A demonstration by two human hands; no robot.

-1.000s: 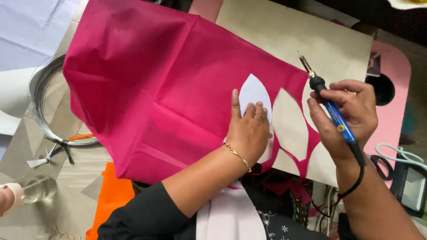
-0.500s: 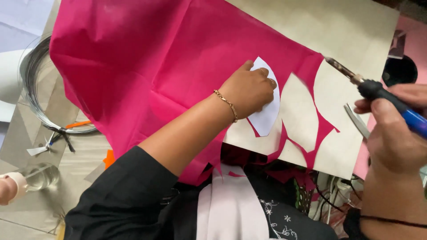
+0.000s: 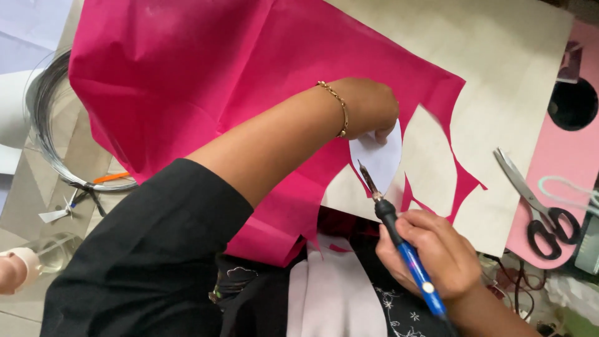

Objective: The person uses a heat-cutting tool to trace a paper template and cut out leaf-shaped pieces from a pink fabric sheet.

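Left hand [image 3: 368, 109] presses white template [image 3: 377, 159]; right hand [image 3: 437, 253] holds tool [image 3: 399, 240] at its edge.

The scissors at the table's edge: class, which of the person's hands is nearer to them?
Right. The right hand, holding the blue soldering tool, lies just left of the scissors. The left hand presses the white template farther away, on the pink fabric.

We see the large pink fabric sheet [image 3: 187, 81] lying on the beige cardboard board [image 3: 499, 68]. The small white leaf-shaped paper template [image 3: 377, 159] lies on the sheet's right edge, under our left hand [image 3: 368, 109]. The black-handled metal scissors [image 3: 536, 203] lie to the right, the coil of thin grey wire [image 3: 47, 131] far left.
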